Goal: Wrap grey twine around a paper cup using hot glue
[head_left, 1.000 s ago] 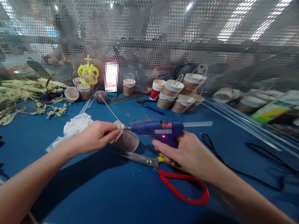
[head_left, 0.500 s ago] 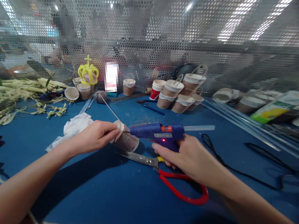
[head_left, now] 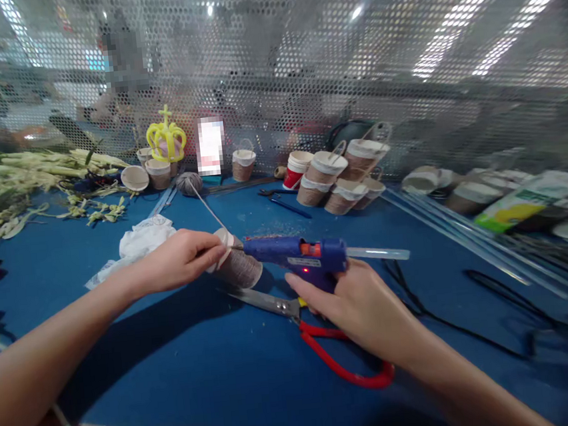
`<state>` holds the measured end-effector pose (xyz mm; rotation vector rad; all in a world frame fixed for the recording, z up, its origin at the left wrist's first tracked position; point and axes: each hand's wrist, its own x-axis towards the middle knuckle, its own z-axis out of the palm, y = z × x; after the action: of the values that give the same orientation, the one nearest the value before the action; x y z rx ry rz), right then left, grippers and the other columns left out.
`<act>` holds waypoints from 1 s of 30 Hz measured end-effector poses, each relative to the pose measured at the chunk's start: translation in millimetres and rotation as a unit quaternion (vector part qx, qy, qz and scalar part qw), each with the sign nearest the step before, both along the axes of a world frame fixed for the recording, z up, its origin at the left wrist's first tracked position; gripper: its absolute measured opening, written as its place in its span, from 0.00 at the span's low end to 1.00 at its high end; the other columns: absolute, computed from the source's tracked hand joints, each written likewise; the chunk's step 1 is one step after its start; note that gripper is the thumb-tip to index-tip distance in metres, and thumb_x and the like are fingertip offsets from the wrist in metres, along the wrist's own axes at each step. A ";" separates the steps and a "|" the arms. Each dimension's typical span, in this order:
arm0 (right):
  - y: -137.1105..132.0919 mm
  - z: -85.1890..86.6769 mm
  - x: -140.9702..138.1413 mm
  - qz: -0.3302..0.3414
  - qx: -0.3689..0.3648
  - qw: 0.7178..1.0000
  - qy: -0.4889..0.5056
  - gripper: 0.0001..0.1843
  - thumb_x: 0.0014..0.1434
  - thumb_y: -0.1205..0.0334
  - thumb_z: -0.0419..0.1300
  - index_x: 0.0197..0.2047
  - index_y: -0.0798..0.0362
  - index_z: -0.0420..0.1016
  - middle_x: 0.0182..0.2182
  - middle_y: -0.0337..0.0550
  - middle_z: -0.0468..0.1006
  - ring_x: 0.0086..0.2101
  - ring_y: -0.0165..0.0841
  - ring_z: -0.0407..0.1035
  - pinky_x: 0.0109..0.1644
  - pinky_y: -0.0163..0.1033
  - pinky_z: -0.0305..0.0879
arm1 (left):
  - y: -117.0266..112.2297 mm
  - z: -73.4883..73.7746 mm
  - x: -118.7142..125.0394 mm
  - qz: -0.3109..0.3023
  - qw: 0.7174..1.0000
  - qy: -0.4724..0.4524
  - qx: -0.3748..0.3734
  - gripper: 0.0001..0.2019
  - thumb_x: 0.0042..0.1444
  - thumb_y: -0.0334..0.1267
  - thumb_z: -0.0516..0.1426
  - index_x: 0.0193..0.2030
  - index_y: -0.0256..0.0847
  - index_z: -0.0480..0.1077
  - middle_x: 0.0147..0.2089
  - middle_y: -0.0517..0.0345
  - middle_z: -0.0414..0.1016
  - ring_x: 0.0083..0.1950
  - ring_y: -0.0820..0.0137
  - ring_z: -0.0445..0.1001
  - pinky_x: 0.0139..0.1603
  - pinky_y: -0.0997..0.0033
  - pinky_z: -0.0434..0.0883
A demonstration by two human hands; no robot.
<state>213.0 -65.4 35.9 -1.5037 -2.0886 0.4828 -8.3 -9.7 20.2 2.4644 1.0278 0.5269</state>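
My left hand (head_left: 195, 254) is closed on the rim end of a paper cup (head_left: 242, 268) wrapped in grey-brown yarn, which lies tilted on its side. A strand of yarn (head_left: 209, 209) runs from the cup back to a grey yarn ball (head_left: 189, 183). My right hand (head_left: 356, 306) grips a blue hot glue gun (head_left: 292, 252) with its red light lit and a clear glue stick out of its back. The gun's nozzle is at the cup's rim, close to my left fingertips. Red-handled scissors (head_left: 349, 364) lie under the gun and my right hand.
Several twine-wrapped cups (head_left: 330, 172) are stacked at the back right, near pliers (head_left: 282, 198). Clear glue sticks (head_left: 462, 239) and a black cord (head_left: 439, 318) lie on the right. A crumpled white cloth (head_left: 146, 238) is beside my left hand. Behind stands a perforated metal screen (head_left: 259, 61).
The glue gun's back end has tipped slightly down, its nozzle still at the cup rim. A hand has appeared at the far left edge, by red handles. My left hand has hardly moved.
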 end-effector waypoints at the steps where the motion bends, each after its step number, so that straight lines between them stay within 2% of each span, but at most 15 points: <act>1: -0.2 -1.0 -0.1 0.001 0.005 1.000 -0.002 0.14 0.54 0.58 0.53 0.20 0.50 0.57 0.12 0.32 0.61 0.14 0.26 0.55 0.18 0.33 0.56 | 0.2 -0.1 0.0 0.001 1.000 0.000 -0.002 0.16 0.59 0.37 0.43 0.25 0.35 0.64 0.22 0.63 0.60 0.24 0.77 0.58 0.26 0.80 0.55; 7: -5.7 -11.3 0.3 0.001 0.042 0.997 -0.062 0.09 0.53 0.58 0.53 0.25 0.52 0.65 0.16 0.37 0.68 0.18 0.31 0.63 0.23 0.35 0.60 | 2.7 -3.5 -0.3 0.025 1.000 0.003 -0.017 0.16 0.58 0.39 0.43 0.23 0.35 0.61 0.21 0.64 0.58 0.24 0.77 0.55 0.24 0.79 0.54; 11: -7.4 -18.0 -0.1 0.054 0.042 0.997 -0.044 0.05 0.55 0.61 0.52 0.33 0.52 0.67 0.25 0.40 0.73 0.25 0.32 0.68 0.28 0.34 0.63 | 3.2 -5.5 0.0 0.041 0.998 -0.007 -0.045 0.17 0.58 0.41 0.42 0.23 0.35 0.61 0.21 0.64 0.57 0.24 0.77 0.55 0.24 0.79 0.54; 14: -7.2 -20.9 -1.1 0.085 0.032 0.996 -0.025 0.05 0.55 0.64 0.51 0.36 0.52 0.65 0.31 0.41 0.74 0.30 0.31 0.69 0.34 0.34 0.64 | 2.7 -5.7 0.5 0.039 0.997 -0.022 -0.055 0.17 0.58 0.41 0.43 0.24 0.35 0.61 0.22 0.64 0.58 0.24 0.77 0.56 0.25 0.80 0.55; 17: -7.1 -21.1 -2.5 0.089 0.031 0.995 -0.019 0.05 0.55 0.65 0.52 0.36 0.52 0.65 0.30 0.40 0.73 0.30 0.31 0.69 0.34 0.34 0.64 | 2.6 -5.9 0.2 0.037 0.997 -0.031 -0.054 0.16 0.58 0.40 0.43 0.23 0.36 0.61 0.22 0.64 0.58 0.24 0.77 0.56 0.25 0.80 0.55; 25: -5.2 -19.5 0.4 0.037 0.069 0.996 -0.052 0.06 0.54 0.60 0.52 0.33 0.52 0.67 0.24 0.40 0.73 0.24 0.33 0.68 0.28 0.36 0.62 | 4.4 -8.4 -0.9 0.029 0.999 -0.032 -0.029 0.17 0.59 0.41 0.43 0.23 0.36 0.61 0.21 0.64 0.57 0.24 0.78 0.55 0.24 0.80 0.54; 30: -6.6 -19.8 -1.9 0.082 0.041 0.995 -0.027 0.04 0.55 0.64 0.52 0.35 0.51 0.65 0.29 0.40 0.74 0.29 0.33 0.69 0.32 0.35 0.64 | 3.6 -7.5 -0.4 0.040 0.998 -0.026 -0.043 0.17 0.58 0.42 0.43 0.24 0.35 0.62 0.21 0.64 0.58 0.24 0.78 0.55 0.24 0.80 0.54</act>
<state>211.1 -72.1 16.1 -1.3185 -2.2576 0.4164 -8.8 -6.1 12.7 2.3305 1.1101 0.5565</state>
